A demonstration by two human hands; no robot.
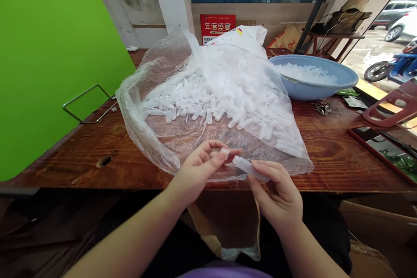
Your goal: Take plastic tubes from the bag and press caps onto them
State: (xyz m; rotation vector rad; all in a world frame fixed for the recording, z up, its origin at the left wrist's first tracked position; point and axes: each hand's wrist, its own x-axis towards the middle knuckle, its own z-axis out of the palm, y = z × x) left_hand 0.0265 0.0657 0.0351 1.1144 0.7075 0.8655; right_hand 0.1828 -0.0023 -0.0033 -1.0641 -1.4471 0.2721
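My right hand (276, 189) grips a whitish translucent plastic tube (249, 168), its narrower threaded end pointing up and left. Between thumb and fingers of my left hand (202, 167) is a small whitish cap (224, 152), a short gap away from the tube's end. Both hands are at the table's front edge, over the near rim of a large clear plastic bag (140, 134). Inside the bag lies a heap of similar white tubes (192, 95), partly covered by the film on the right.
A blue basin (312, 91) of small white pieces stands at the back right, with keys (322, 108) near it. A red-framed mirror (384, 150) lies on the right. A metal wire stand (87, 121) is at left. Below the table edge, an open cardboard box (257, 230) sits between the legs.
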